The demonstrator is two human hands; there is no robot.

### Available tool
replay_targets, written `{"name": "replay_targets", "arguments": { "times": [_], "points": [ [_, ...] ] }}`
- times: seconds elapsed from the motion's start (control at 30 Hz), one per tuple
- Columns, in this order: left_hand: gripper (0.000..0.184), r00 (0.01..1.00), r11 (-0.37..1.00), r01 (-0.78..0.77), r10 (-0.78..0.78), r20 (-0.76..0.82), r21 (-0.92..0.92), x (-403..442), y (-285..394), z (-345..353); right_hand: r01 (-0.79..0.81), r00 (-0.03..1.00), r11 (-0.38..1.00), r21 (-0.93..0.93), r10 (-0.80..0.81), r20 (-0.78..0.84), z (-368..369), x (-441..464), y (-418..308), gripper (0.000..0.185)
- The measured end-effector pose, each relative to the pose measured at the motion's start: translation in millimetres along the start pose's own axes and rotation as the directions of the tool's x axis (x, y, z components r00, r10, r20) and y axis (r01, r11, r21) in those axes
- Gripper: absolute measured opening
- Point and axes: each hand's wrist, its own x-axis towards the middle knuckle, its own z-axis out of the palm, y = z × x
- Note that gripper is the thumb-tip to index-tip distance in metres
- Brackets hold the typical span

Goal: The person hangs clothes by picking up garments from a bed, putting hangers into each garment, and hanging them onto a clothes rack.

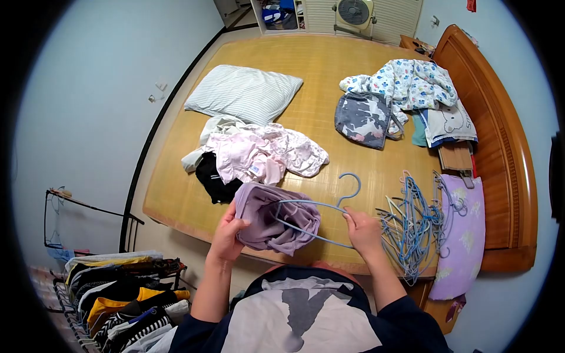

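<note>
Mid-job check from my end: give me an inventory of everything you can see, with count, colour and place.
Garment: 1, light purple, bunched in the left hand
Hanger: 1, blue, partly inside the garment
Hanger pile: many, mostly blue, bed's near right
Crumpled clothes: several, pink, white, black, bed's left
Pillow: 1, striped pale, far left
Patterned fabric: 1, white-blue, far right
Camouflage-like item: 1, grey-white, beside it
Floral cloth: 1, purple, by headboard
Bed: 1, tan surface, centre
Headboard: 1, brown, right
Fan: 1, cream-grey, beyond bed
Rack clothes: many, mixed colours, lower left
Left hand: 1, on garment
Right hand: 1, on hanger
</note>
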Motion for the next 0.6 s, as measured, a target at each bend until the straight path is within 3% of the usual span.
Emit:
{"name": "replay_targets", "arguments": {
  "times": [0.23, 0.43, 0.6],
  "points": [
    [0.068, 1.000, 1.000, 0.001, -0.001, 0.015, -0.026, 4.3, -5.0, -3.1, 0.011, 0.998, 0.997, 0.075, -0.007, -0.055, -14.4, 0.9, 12.5, 0.015],
    [0.070, 1.000, 0.997, 0.007, -0.005, 0.027, -0.078, 7.9, -4.3, -13.6, -0.020, 0.999, 0.993, 0.120, 0.016, 0.032, -33.4, 3.9, 25.1, 0.014],
    [0.070, 0.994, 0.994, 0.092, -0.089, 0.055, -0.056, 4.8, -8.1, 11.2, 0.086, 0.983, 0.988, 0.128, -0.105, 0.148, -10.9, 3.0, 5.7, 0.013]
  ]
}}
